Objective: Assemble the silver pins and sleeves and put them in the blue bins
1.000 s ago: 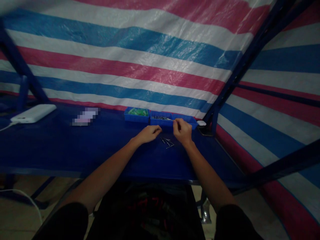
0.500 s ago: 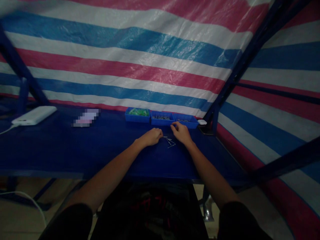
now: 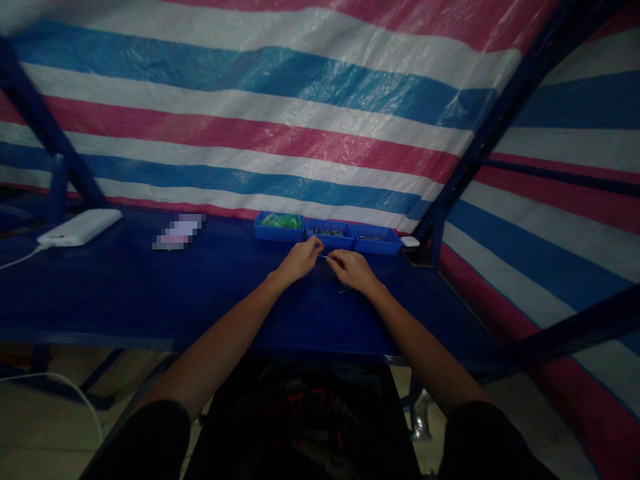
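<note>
STEP: you appear to be working one thin metal piece [image 3: 323, 257] two-handed | POSITION: between your left hand [image 3: 299, 259] and right hand [image 3: 356, 270], near the blue trays [image 3: 280, 233] | GRIP: right pinches it; left's hold cannot be told | NEXT MOVE: calls for steady alignment

Back wall [image 3: 240, 127]: creased, glossy sheeting striped red, white and blue, across the upper frame
Side wall [image 3: 560, 247]: similar stripes, right edge
Bars [image 3: 466, 163]: dark blue, slanting at upper left and upper right
Counter [image 3: 125, 287]: dark blue, spanning mid-frame
Floor [image 3: 30, 430]: pale, lower left
Light: dim, glinting on the sheeting at upper centre
</note>
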`<state>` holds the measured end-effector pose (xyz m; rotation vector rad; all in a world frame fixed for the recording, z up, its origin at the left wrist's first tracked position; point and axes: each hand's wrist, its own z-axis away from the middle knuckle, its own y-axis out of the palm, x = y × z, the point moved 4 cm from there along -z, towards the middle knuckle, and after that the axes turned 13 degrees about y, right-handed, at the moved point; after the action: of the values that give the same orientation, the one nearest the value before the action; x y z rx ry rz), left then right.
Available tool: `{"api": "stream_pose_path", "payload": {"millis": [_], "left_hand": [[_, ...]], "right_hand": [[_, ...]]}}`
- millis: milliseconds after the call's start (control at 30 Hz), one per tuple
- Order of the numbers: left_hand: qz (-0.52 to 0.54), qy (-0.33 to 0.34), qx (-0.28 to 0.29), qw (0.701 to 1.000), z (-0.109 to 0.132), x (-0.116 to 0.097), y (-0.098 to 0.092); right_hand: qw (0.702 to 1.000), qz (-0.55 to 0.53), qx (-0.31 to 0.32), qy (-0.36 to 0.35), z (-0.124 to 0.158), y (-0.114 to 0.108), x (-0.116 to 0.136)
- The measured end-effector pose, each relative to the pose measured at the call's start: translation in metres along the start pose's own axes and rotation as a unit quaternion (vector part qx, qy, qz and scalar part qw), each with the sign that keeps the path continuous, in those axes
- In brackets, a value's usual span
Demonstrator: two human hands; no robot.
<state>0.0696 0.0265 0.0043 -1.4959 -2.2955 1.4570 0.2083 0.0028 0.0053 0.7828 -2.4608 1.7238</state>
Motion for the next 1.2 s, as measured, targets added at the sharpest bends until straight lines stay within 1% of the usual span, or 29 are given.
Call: {"api": "stream_pose_path", "payload": {"millis": [200,300,367,433,533,633,700,767,833,867,933,967,1033,1067,1133,1200], "left_hand": [[-0.045,0.031,0.001,0.999,-0.001,-0.003,0.0],[-0.055,0.022,0.018,0.998,-0.001,-0.003,0.003],[-0.047,0.017,0.039,0.998,0.0,-0.003,0.006],[-0.041,0.013,0.045,0.998,0.001,-0.003,0.008],[-0.046,-0.004,0.02,0.999,0.002,-0.003,0.007],[-0.044,-0.016,0.0,0.999,0.002,-0.003,0.004],[-0.031,-0.015,0.0,0.999,0.002,-0.004,0.002],[-0.016,-0.006,0.003,1.0,0.002,-0.007,0.003],[-0.016,0.018,0.017,1.0,0.002,-0.011,0.007],[-0.026,0.033,0.036,0.998,0.003,-0.014,0.01],[-0.052,0.059,0.101,0.992,0.005,-0.019,0.021],[-0.063,0.065,0.137,0.986,0.007,-0.02,0.026],[-0.068,0.063,0.187,0.978,0.01,-0.022,0.034],[-0.065,0.055,0.196,0.977,0.011,-0.022,0.036],[-0.058,0.034,0.193,0.979,0.011,-0.021,0.036],[-0.055,0.016,0.187,0.981,0.011,-0.019,0.035]], "right_hand": [[0.999,-0.04,-0.024,0.028,0.0,-0.005,-0.003],[0.998,-0.048,-0.039,0.023,-0.001,-0.005,-0.004],[0.997,-0.053,-0.055,0.024,-0.002,-0.007,-0.006],[0.994,-0.071,-0.071,0.031,-0.002,-0.011,-0.009],[0.992,-0.095,-0.072,0.039,-0.002,-0.013,-0.011],[0.995,-0.074,-0.056,0.022,0.001,-0.014,-0.005],[0.996,-0.053,-0.068,0.014,0.002,-0.017,-0.001],[0.993,-0.035,-0.107,0.022,0.0,-0.025,-0.002],[0.982,-0.012,-0.177,0.061,-0.004,-0.038,-0.012],[0.971,0.002,-0.218,0.096,-0.007,-0.046,-0.021],[0.94,0.031,-0.284,0.187,-0.011,-0.058,-0.044],[0.927,0.043,-0.29,0.232,-0.011,-0.061,-0.057],[0.92,0.056,-0.253,0.293,-0.011,-0.057,-0.078],[0.925,0.056,-0.222,0.305,-0.01,-0.052,-0.085],[0.942,0.038,-0.164,0.292,-0.007,-0.04,-0.088],[0.963,0.003,-0.119,0.242,-0.005,-0.027,-0.078]]}}
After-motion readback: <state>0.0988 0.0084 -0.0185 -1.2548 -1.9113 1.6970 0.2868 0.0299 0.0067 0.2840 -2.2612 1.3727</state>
